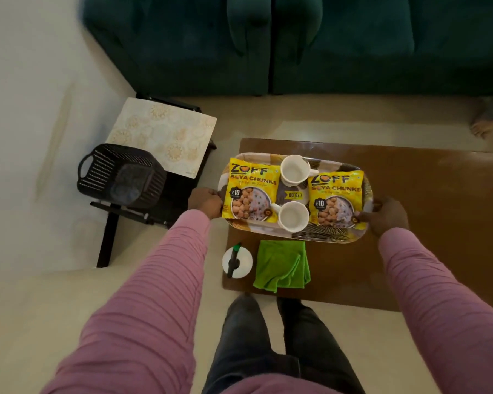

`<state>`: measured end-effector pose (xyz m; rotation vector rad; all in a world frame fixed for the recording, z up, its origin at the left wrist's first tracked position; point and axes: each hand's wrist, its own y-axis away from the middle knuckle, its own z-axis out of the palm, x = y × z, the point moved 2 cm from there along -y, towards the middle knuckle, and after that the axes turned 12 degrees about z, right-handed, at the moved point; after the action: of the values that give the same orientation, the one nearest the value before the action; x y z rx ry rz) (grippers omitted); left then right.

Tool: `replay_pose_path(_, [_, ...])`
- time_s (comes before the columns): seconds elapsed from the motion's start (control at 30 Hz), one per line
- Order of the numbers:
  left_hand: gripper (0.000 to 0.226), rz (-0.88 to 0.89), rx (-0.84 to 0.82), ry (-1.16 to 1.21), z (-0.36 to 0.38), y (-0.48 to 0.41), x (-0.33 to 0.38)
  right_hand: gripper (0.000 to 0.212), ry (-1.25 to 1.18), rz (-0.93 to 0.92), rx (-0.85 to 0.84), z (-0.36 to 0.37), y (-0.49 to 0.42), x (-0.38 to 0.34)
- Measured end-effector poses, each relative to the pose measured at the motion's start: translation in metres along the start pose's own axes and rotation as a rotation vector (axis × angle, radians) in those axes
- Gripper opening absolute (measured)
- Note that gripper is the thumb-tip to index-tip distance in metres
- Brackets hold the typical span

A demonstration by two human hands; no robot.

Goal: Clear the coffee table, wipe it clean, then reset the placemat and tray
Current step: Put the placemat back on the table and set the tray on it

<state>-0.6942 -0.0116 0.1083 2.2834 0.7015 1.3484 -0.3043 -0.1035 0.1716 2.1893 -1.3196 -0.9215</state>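
The left hand (207, 203) curls round the short left end of the tray (256, 229), and the right hand (387, 213) grips the opposite end, thumb over the rim. I cannot tell whether the tray rests on the coffee table (424, 223) or hangs just above its left part. It carries two yellow packets (252, 191) and two white mugs (295, 169). I judge the board stiff and the load modest, but the mugs are breakable and free to slide, so it wants holding level by both ends. Nearer the person, a green cloth (282, 264) and a spray bottle (236, 261) sit on the table. The placemat (162, 135) lies on a black stand to the left, beside a black basket (120, 174).
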Motion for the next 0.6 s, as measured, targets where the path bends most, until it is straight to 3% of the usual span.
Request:
replay_pose_path(0.13, [0.036,-0.061,-0.025,0.009,0.029,-0.001,0.017,0.060,0.004,0.010,-0.024,0.003,-0.045,-0.006])
replay_pose_path(0.6, [0.025,-0.079,-0.024,-0.103,0.116,-0.115,-0.037,0.051,0.027,0.020,-0.044,0.106,-0.199,-0.003])
